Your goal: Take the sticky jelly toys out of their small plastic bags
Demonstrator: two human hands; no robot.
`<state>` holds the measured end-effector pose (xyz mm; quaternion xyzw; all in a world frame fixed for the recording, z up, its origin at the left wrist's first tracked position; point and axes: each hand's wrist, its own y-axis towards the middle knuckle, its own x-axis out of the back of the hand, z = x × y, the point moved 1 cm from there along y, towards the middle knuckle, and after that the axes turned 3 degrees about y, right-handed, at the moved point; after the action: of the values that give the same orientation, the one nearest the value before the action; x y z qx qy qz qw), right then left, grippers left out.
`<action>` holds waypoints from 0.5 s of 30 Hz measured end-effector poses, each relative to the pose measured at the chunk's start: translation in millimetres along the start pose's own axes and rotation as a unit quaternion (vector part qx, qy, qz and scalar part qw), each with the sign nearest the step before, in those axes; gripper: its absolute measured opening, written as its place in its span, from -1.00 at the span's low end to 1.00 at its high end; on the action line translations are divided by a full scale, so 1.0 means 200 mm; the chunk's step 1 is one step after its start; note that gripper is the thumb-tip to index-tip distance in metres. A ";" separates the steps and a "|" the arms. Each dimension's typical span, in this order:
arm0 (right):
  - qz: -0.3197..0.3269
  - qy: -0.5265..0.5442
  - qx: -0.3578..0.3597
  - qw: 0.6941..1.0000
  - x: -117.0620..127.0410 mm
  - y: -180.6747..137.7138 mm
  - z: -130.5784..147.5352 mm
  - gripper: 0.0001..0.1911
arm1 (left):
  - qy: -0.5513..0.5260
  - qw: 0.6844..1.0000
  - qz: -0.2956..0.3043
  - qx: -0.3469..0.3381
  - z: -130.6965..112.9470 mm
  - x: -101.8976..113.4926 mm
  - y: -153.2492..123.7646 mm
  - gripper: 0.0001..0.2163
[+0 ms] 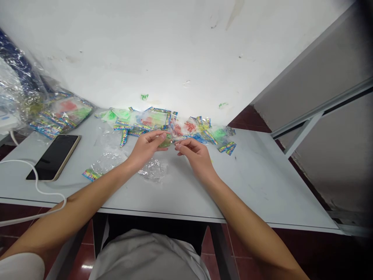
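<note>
My left hand is closed on a small, shiny green see-through piece, gripped between thumb and fingers; its exact kind is unclear. Close by on the right, my right hand has its thumb and fingertips pinched together at the edge of that piece. Whatever the right fingertips hold is too small to make out. Just beyond both hands lies a row of clear plastic packets with colourful printed strips and red and green contents. Crumpled clear plastic rests below my left hand.
A black phone lies on the grey table at left, with a white cable crossing near my left forearm. More packets and plastic wrap are piled at far left. A white wall stands behind the table.
</note>
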<state>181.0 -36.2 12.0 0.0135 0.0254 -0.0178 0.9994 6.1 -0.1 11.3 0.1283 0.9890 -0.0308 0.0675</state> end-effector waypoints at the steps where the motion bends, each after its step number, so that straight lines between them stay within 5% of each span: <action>1: -0.001 -0.001 0.001 1.000 0.00 0.00 0.00 -0.83 | 0.000 1.000 -0.003 0.002 0.00 0.00 0.00 -0.62; 15: 0.048 -0.055 -0.009 0.997 -0.02 -0.02 0.03 -0.68 | 0.011 1.000 -0.007 0.021 0.01 -0.02 -0.02 -0.66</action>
<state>176.5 -39.5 17.3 0.0049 -0.0297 0.0300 0.9991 8.5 -4.7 10.0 0.1229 0.9897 -0.0501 0.0539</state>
